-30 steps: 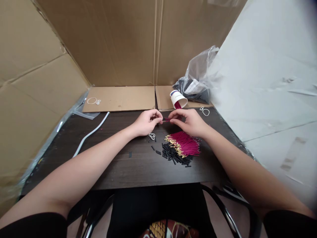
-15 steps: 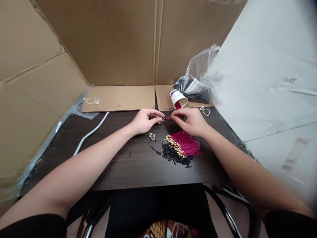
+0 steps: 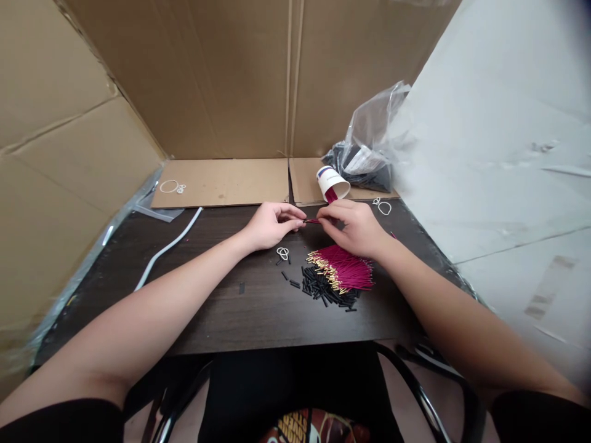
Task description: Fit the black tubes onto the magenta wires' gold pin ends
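Observation:
Between my two hands, just past the middle of the dark table, is a thin magenta wire. My right hand pinches it between thumb and fingertips. The thumb and fingers of my left hand close at the wire's left end, on a small dark piece that looks like a black sleeve, mostly hidden by the fingertips. Below my right hand lies a heap of magenta wires with gold-coloured ends pointing left. Short black sleeves are piled against the wire ends, and a few lie loose to the left.
A white paper cup lies tipped over with magenta wires inside. Behind it sits a clear plastic bag of black pieces. White rubber bands and a pale tube lie on the table. Cardboard walls enclose the back and left.
My right hand has shifted very slightly, its fingers still on the wire. My left hand stays in place, and the piles look the same.

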Action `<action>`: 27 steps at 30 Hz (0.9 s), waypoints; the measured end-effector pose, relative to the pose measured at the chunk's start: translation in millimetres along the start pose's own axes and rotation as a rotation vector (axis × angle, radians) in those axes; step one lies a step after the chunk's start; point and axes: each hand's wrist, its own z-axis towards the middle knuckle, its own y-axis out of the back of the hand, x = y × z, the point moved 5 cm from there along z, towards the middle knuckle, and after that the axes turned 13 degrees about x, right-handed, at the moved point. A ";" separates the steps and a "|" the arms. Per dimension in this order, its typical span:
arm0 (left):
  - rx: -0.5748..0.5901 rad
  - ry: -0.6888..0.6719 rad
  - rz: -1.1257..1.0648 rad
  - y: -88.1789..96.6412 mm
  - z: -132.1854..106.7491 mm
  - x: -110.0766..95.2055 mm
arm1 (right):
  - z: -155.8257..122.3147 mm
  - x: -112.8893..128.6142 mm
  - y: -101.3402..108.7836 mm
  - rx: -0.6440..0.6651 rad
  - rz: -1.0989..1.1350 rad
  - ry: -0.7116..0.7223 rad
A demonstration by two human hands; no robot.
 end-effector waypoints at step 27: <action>0.020 -0.064 0.084 -5.6 -2.4 -3.6 | 0.6 -7.3 -19.1 0.041 0.181 -0.163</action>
